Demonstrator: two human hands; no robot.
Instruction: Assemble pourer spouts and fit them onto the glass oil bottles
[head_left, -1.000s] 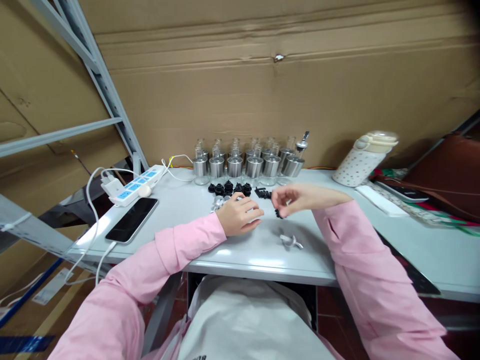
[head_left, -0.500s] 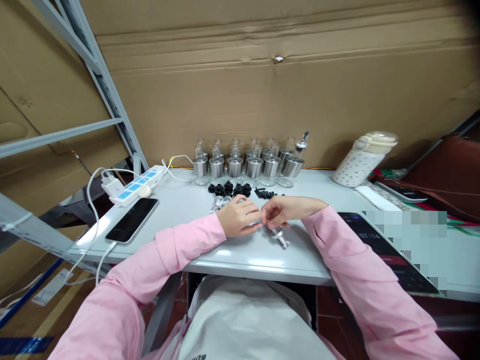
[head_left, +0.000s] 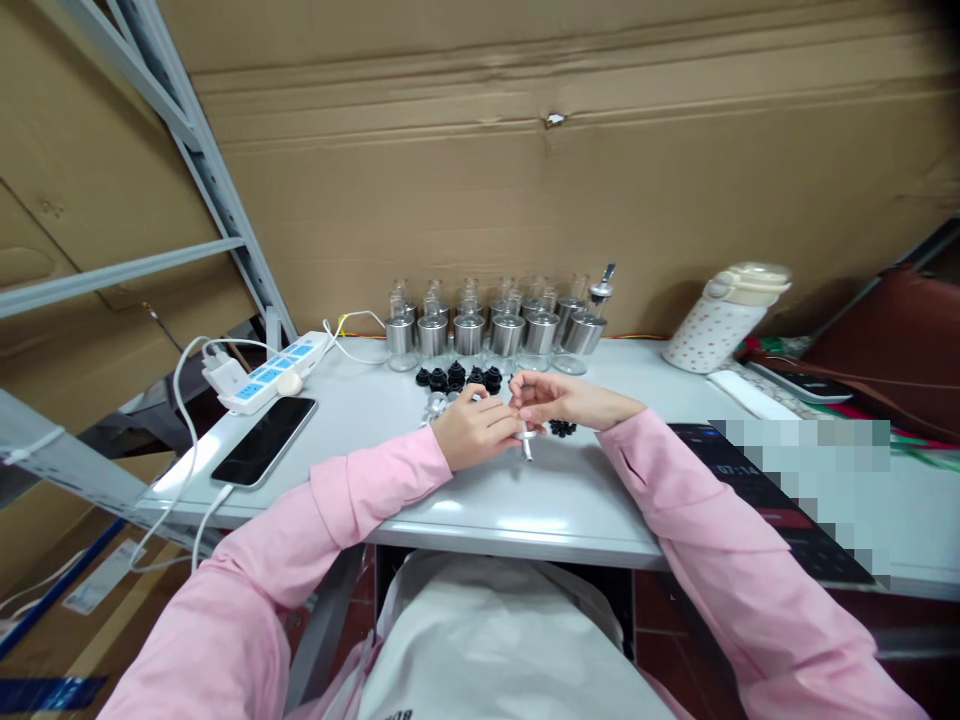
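Note:
My left hand (head_left: 477,432) and my right hand (head_left: 551,398) meet over the middle of the grey table. Between their fingertips is a small silver metal spout (head_left: 528,446), its narrow end pointing down toward me. The left fingers are closed on its upper part; the right fingertips pinch at the same place, and what they hold is too small to name. Just behind the left hand lie silver parts (head_left: 435,404) and a group of black stoppers (head_left: 455,376). Small black pieces (head_left: 562,428) show beside the right hand.
Two rows of glass and steel bottles (head_left: 469,334) stand at the back, one with a spout (head_left: 601,290). A phone (head_left: 264,441) and power strip (head_left: 276,372) are left; a dotted flask (head_left: 724,318) and tablet (head_left: 780,505) are right.
My right hand has moved slightly left and up, closer against my left hand. The silver spout has shifted left and now points more straight down. The small black pieces beside the right hand have come into view.

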